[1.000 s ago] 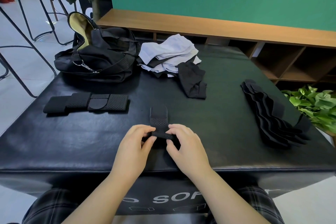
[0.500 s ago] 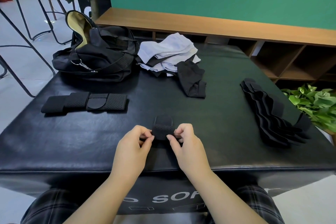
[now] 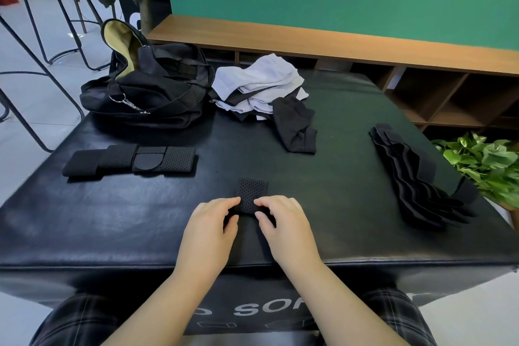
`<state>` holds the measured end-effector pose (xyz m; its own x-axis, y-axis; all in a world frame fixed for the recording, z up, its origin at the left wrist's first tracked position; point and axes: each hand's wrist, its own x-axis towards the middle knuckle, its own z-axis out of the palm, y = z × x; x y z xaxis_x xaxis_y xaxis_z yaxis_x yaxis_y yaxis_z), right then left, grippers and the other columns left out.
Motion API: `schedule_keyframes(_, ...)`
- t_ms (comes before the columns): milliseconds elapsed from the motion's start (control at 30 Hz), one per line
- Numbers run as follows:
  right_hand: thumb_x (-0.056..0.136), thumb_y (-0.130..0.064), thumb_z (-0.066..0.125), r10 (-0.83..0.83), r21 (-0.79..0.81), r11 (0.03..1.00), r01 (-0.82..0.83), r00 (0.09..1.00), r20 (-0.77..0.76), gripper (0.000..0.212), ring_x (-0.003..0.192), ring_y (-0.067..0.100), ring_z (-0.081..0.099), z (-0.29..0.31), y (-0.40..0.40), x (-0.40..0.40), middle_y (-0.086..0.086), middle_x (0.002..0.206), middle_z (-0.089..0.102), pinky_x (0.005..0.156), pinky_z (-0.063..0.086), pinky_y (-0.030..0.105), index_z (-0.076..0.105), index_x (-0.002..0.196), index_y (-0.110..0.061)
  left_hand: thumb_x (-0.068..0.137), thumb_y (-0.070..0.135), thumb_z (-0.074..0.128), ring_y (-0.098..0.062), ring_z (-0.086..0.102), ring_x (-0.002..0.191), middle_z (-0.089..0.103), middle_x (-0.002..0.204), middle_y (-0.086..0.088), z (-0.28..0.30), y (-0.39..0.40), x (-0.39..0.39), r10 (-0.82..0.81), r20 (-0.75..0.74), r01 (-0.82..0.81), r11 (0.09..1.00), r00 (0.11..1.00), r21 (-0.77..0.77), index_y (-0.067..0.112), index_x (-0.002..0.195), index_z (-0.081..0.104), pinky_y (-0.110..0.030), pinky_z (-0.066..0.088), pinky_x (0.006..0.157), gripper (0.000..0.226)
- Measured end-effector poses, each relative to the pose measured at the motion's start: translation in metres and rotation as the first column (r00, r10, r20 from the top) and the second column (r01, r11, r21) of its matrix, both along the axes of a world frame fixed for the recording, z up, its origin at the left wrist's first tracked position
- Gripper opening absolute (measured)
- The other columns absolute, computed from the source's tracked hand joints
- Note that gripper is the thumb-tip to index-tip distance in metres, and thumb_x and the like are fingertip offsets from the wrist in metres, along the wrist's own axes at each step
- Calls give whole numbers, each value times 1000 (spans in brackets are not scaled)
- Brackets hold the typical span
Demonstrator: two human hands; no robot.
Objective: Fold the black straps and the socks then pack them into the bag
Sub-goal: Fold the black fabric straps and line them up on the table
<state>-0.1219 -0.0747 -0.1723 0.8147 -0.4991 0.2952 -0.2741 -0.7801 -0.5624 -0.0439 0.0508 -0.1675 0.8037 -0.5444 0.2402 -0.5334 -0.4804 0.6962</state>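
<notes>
Beside the open bag [image 3: 146, 93], both hands [image 3: 247, 222] pinch a folded black strap [image 3: 252, 194].

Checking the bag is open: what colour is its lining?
Pale yellow lining inside the black bag, head view.

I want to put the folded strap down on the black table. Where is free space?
Bare: centre of the table, between the black sock and the strap pile; also the near left corner. Crowded: the back, with bag and socks.
</notes>
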Motion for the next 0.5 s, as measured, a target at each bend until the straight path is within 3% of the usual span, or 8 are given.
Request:
schedule_keyframes(67,91,-19,61,-2,-11,1000,2,1000,-10,26,100,12,49,0,0,0,-7,108,61,86,34,14,65,117,-20,89,13,61,-13,53,103,58,104,16,-4,0,3,-18,29,17,1000,999,22,21,125,60,-25,46,88,37)
schedule_keyframes(167,94,-22,58,-5,1,1000,5,998,-58,33,106,13,46,2,1,1,-7,111,57,88,36,17,60,126,-21,91,14,56,-11,48,106,59,120,10,-8,-1,5,-40,86,34,997,995,72,21,129,56,-20,40,88,39)
schedule_keyframes(233,95,-22,56,-10,-2,1000,10,997,-70,35,107,14,46,2,1,1,-5,111,56,89,39,21,57,130,-20,93,14,55,-12,46,107,57,122,11,-8,-2,5,-59,118,47,994,991,97,22,132,55,-18,35,85,40)
schedule_keyframes(367,93,-20,58,-61,-36,998,59,996,-64,35,104,15,43,1,3,1,-3,107,52,84,46,29,59,128,-18,87,9,62,-17,51,97,61,118,12,-11,-3,5,-106,198,80,987,974,137,20,128,59,-27,48,73,42)
schedule_keyframes(500,86,-13,65,-108,-106,989,105,994,-22,32,116,21,51,-4,2,2,0,121,60,92,46,35,67,118,-15,80,12,68,-19,55,87,64,115,9,-20,-3,7,-115,357,50,981,927,186,17,121,63,-31,50,64,42)
